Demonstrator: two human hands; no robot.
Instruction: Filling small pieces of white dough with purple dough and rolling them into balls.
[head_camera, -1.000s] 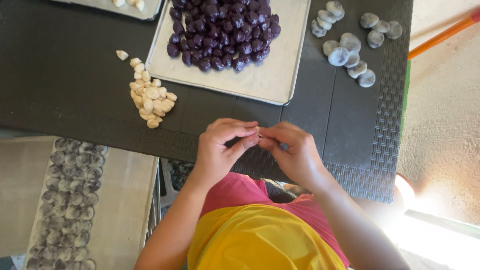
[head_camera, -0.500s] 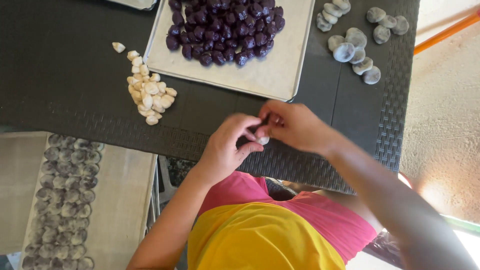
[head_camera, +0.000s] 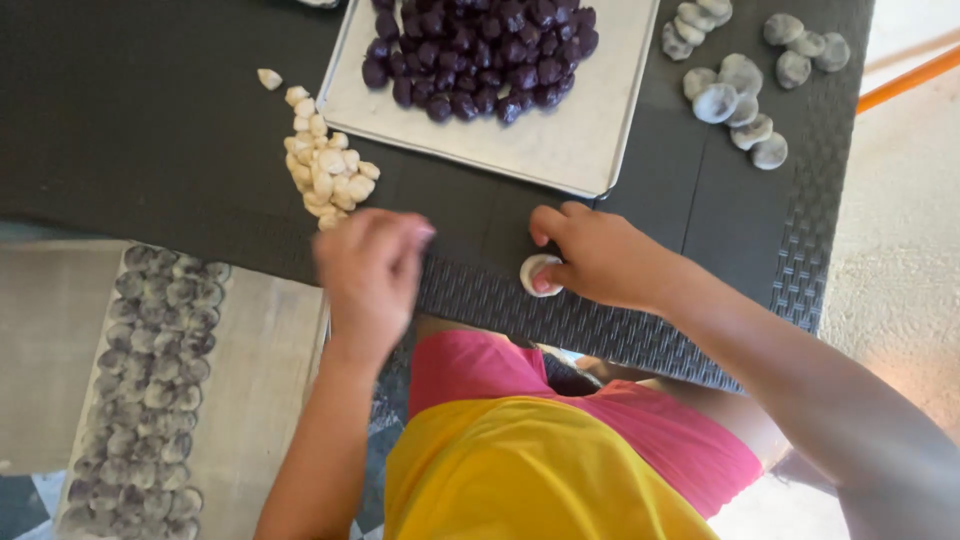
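Hands have separated. Right hand (head_camera: 600, 255) is pinching the small pale round dough disc (head_camera: 535, 273) against the dark woven tabletop (head_camera: 150, 120); left hand (head_camera: 370, 275), blurred, is empty, its grip loosely curled near the cream dough pieces (head_camera: 325, 175).

**What I cannot see well**

My left hand (head_camera: 370, 275) is blurred, so its fingers are unclear. My right hand (head_camera: 600, 255) covers part of the pale dough disc (head_camera: 535, 272). The top edge cuts the metal tray (head_camera: 560, 150) and its dark purple balls (head_camera: 480, 50).
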